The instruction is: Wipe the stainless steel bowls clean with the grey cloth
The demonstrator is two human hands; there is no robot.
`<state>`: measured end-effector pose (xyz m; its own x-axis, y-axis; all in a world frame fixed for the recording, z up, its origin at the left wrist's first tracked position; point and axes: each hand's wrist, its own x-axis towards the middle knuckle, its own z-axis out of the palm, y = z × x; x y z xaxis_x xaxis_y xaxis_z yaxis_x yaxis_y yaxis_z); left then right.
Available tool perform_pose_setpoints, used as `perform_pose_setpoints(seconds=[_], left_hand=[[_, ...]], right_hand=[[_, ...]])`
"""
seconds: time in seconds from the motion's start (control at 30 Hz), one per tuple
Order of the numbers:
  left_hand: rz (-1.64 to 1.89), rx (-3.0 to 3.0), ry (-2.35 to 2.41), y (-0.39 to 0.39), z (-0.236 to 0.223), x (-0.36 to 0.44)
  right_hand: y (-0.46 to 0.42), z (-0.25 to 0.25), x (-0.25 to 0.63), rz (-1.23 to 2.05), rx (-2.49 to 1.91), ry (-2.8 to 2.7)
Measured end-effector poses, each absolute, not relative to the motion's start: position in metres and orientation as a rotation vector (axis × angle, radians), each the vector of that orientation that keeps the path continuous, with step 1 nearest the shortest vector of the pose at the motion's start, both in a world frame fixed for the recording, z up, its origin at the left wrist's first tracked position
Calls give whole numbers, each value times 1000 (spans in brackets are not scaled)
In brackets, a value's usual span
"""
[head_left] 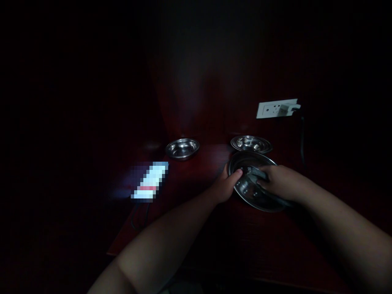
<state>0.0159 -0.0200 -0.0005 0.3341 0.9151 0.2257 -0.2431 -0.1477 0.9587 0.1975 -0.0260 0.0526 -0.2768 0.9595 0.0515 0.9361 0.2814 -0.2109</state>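
left hand (225, 188): one, thumb inside the large steel bowl (249, 198), fingers outside, pinching its left rim. right hand (278, 179): one, fingers closed on a dark cloth (259, 173) (cloth by its look; dim light) inside the bowl. just beyond the bowl: steel dish (251, 143). left of it: small steel bowl (183, 152), then lit device (150, 183), all on the red table (199, 179). beyond it, right: socket panel (269, 109).

risks: bowl slipping if the one-sided pinch loosens; rim knocking the dish, being so near. pose: forearms converging from lower left and lower right, right hand back-up.
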Motion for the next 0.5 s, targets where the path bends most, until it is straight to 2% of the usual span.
perform_pose_setpoints(seconds=[0.13,0.27,0.4,0.5], left_hand=[[1164,1326,658,-21,1,16],[1141,1304,659,-22,4,16],[1140,1271,664,-24,7,16],[1136,1275,672,-24,7,16]], right_hand=[[-20,53,200,56,-1959,-2177],[-19,52,200,-37,-1957,-2061],[-22,51,193,-1,-1855,-2030],[-23,46,186,63,-1620,-2062]])
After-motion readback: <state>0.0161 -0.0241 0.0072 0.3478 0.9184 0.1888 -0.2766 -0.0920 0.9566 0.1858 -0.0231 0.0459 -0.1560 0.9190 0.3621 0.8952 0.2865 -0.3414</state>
